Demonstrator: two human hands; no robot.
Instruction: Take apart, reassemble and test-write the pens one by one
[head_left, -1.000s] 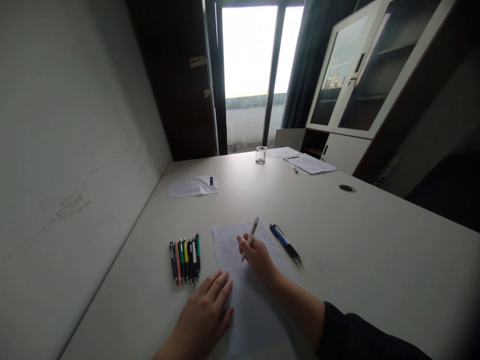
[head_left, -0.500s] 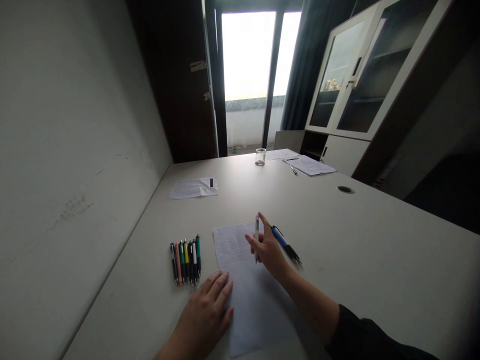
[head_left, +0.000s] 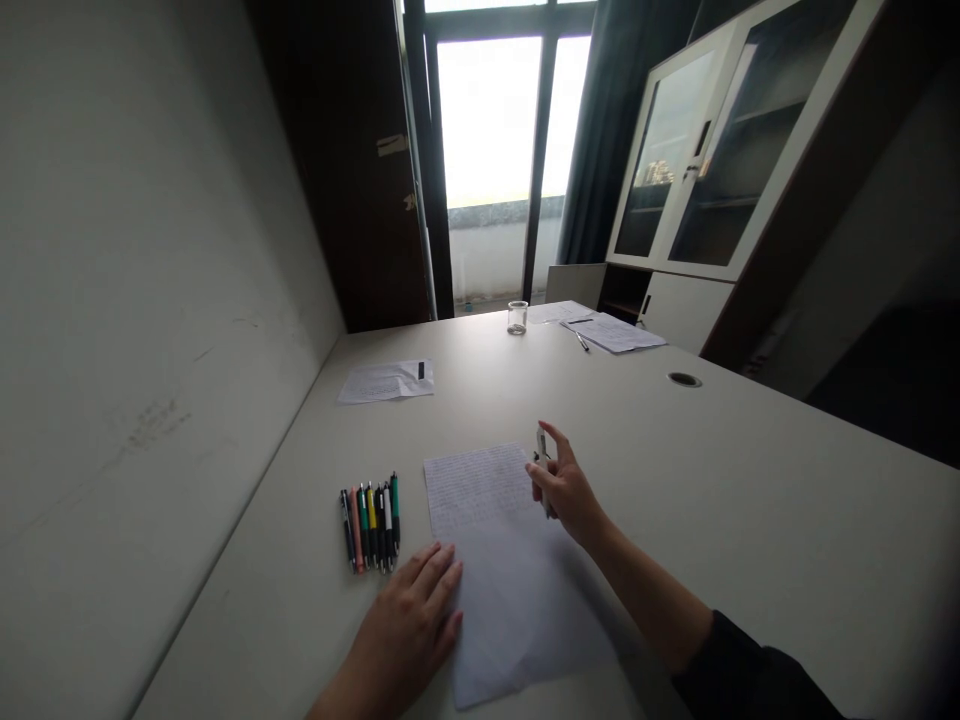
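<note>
A sheet of paper (head_left: 517,610) lies in front of me, its far part covered in handwritten lines and its near part blank. My left hand (head_left: 412,615) rests flat at its left edge, fingers stretched out. Above the sheet's right edge, my right hand (head_left: 566,490) grips a white pen (head_left: 542,455) held nearly upright, with a finger at its top end. Left of the paper, several pens (head_left: 371,525) lie side by side, black, pink, green, yellow and white among them. The blue and black pens seen earlier are hidden behind my right hand.
Farther back on the white table (head_left: 750,500) lie a creased paper (head_left: 386,381) at left and a stack of papers (head_left: 619,332) at right, with a pen (head_left: 581,341) beside it. A small glass (head_left: 517,318) stands near the far edge. A round hole (head_left: 684,380) opens at right.
My right hand has moved to the right with the white pen, now covering the spot where the blue and black pens lay. My left hand has stayed in place.
</note>
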